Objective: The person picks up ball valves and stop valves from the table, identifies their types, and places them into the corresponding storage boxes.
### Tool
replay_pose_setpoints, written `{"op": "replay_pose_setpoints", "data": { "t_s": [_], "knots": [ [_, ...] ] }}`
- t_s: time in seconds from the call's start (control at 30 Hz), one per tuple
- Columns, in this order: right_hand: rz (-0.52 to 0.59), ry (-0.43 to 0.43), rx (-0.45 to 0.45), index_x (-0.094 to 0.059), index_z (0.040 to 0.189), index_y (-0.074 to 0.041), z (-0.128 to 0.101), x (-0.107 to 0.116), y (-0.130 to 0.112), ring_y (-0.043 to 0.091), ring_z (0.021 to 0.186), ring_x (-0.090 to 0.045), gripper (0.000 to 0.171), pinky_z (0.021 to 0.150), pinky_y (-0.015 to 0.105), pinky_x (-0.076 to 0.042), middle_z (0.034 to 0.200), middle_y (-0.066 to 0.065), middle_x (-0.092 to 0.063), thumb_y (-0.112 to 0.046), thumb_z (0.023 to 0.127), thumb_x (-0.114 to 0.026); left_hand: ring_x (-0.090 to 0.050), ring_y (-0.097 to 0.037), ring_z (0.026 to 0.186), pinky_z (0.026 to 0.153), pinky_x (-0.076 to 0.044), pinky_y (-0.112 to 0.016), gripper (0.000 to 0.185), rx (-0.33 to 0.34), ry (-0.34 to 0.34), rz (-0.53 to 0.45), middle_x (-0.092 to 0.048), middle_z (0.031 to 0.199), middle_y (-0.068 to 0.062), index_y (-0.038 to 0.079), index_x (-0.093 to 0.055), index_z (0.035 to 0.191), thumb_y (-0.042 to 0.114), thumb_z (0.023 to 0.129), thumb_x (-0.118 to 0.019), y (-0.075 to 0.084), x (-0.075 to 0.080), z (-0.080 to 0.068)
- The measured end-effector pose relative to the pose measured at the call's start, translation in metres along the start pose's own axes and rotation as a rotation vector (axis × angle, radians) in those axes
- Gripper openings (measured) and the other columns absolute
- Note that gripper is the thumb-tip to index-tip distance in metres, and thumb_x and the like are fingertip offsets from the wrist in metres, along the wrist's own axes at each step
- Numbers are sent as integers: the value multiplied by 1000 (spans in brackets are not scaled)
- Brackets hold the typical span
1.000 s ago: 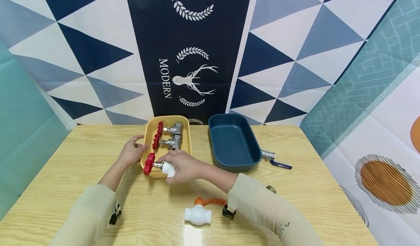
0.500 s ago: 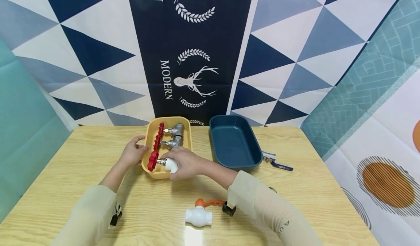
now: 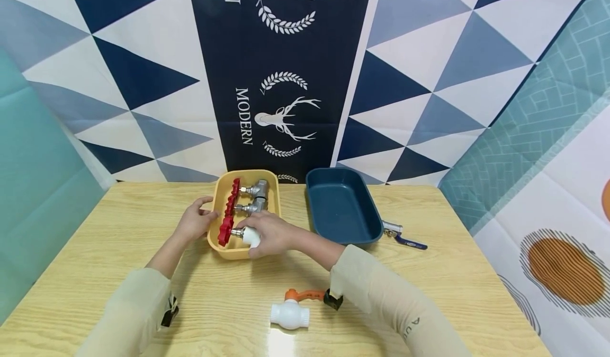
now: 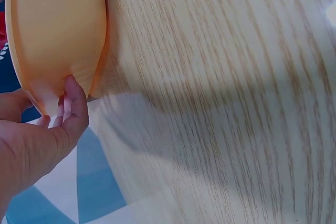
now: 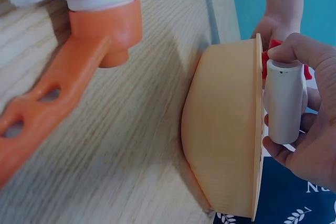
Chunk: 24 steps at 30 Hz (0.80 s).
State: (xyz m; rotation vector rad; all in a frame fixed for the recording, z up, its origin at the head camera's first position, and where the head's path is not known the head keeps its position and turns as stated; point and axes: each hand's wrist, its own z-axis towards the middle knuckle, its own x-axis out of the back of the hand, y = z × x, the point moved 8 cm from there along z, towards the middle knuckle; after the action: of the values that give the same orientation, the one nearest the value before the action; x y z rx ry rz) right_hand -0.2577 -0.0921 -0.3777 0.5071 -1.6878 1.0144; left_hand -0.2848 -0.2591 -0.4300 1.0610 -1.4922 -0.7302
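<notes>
The white valve (image 3: pixel 251 237) has moved further in over the near end of the yellow tray (image 3: pixel 232 254) since a second ago. From here I see the right hand (image 3: pixel 272 233) gripping it, fingers curled; the left hand (image 3: pixel 194 221) pinches the tray's left edge. Metal valves (image 3: pixel 257 206) lie toward its far edge.
</notes>
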Motion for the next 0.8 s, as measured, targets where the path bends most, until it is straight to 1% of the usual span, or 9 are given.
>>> {"op": "replay_pose_setpoints", "data": {
  "t_s": [0.17,0.33,0.53,0.67,0.8],
  "knots": [
    [-8,4,4,-54,129,-17,2,1,0,15,111,-48,58,89,25,-41,125,3,-57,-26,74,-72,-63,-13,73,60,-57,-29,53,4,-4,-9,-51,117,-30,2,-26,144,14,97,-48,1,-1,-1],
    [-19,8,11,-55,128,-17,4,1,0,15,110,-48,58,90,26,-41,125,3,-56,-26,73,-71,-64,-16,78,65,-58,-34,54,-2,-13,-35,-50,119,-33,0,-24,145,12,97,-48,2,-2,-3],
    [-9,-2,-4,-54,129,-18,7,-1,4,15,111,-48,60,90,26,-41,127,2,-55,-26,72,-71,-66,-22,82,67,-58,-37,54,0,-15,-43,-50,120,-34,1,-24,145,11,97,-47,1,-2,-2],
    [-8,-10,-12,-53,130,-18,8,-2,6,16,115,-47,60,93,28,-41,130,3,-54,-27,73,-71,-66,-19,78,65,-58,-35,54,-2,-17,-43,-50,120,-34,0,-24,145,11,97,-47,0,-2,-1],
    [-11,-7,-8,-53,130,-18,10,-2,8,17,115,-48,60,92,27,-41,129,3,-54,-27,74,-70,-64,-16,76,64,-58,-34,55,2,-21,-49,-51,118,-32,0,-24,144,11,97,-48,0,-2,-1]
  ]
}}
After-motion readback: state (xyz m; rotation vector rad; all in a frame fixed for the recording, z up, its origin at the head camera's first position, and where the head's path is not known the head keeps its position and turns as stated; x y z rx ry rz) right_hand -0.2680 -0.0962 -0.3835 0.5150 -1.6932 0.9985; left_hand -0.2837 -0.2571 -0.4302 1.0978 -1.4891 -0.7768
